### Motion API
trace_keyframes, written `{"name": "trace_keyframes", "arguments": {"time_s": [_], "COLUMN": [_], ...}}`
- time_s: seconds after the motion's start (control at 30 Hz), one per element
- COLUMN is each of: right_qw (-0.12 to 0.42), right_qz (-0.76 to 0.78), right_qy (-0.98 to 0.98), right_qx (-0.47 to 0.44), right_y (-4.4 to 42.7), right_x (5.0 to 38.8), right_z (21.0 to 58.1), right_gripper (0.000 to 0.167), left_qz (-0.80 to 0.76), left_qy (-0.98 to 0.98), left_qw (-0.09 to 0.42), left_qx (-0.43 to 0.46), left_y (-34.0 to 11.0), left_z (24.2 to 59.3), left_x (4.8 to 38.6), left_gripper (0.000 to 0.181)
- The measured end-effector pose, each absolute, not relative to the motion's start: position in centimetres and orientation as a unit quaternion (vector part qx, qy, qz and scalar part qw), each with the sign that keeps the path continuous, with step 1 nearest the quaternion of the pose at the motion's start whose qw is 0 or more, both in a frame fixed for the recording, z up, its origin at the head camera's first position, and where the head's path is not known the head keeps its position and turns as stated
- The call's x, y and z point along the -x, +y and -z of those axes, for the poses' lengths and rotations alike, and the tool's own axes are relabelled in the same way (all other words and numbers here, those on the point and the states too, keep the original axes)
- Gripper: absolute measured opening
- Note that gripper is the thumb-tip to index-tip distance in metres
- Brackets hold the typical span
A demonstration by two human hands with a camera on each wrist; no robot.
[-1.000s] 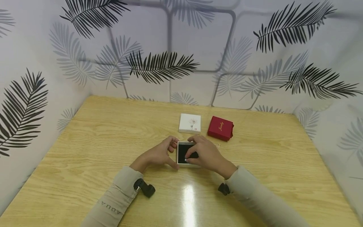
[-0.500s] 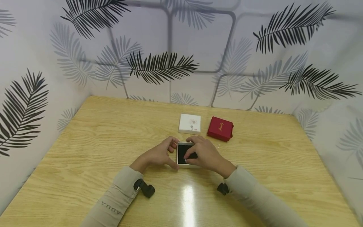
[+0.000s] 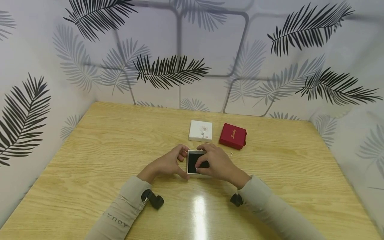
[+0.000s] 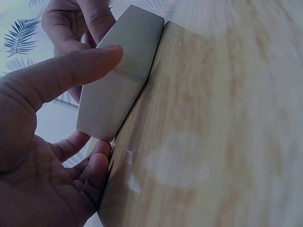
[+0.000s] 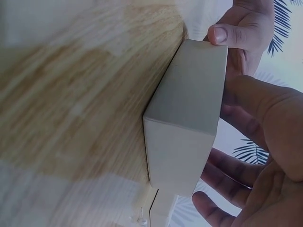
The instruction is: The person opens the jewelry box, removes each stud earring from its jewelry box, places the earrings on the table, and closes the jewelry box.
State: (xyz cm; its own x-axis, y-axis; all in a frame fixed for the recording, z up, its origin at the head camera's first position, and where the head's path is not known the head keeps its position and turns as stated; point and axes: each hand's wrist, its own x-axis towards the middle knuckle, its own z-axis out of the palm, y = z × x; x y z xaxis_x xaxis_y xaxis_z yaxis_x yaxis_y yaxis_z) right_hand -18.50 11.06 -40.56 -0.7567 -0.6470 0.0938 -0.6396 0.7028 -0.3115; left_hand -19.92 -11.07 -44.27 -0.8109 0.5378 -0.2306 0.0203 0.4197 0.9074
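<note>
An uncovered white box (image 3: 199,175) with a black pad (image 3: 193,160) inside lies on the table before me. My left hand (image 3: 169,162) holds its left side between the thumb at the near corner and fingers at the far one; the left wrist view shows the thumb on the box wall (image 4: 111,106). Over the black pad, my right hand (image 3: 217,164) pinches a small pearl-like stud (image 3: 196,169) between thumb and index finger, mostly hidden by the fingertips. Its other fingers reach toward the far edge. In the right wrist view the box (image 5: 184,90) hides the pinching fingertips.
A white lid (image 3: 200,131) with a flower print lies behind the box. Right of it sits a red jewelry box (image 3: 233,136) with gold lettering. A tiny pinned stud (image 3: 231,154) lies on the wooden table (image 3: 135,133) right of my right hand. Patterned walls border the table.
The right fingertips have shifted very slightly over the pad, and less of the pearl-like stud shows. The left hand and the boxes have stayed in place.
</note>
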Motion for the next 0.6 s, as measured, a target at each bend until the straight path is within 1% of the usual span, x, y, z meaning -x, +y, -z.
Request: {"name": "trace_keyframes", "arguments": {"time_s": [0.37,0.6], "right_qw": [0.005,-0.022], "right_qz": [0.181,0.176], "right_qy": [0.92,0.923], "right_qx": [0.347,0.341], "right_y": [11.46,11.99], "right_x": [18.55,18.79], "right_z": [40.51,40.19], "right_gripper": [0.005,0.006], "left_qz": [-0.513,-0.513], "left_qy": [0.801,0.801], "left_qw": [0.254,0.253], "left_qx": [-0.174,-0.174], "left_y": [-11.04,-11.08], "left_z": [44.33,44.41], "left_x": [19.92,19.99], "left_gripper": [0.085,0.086]}}
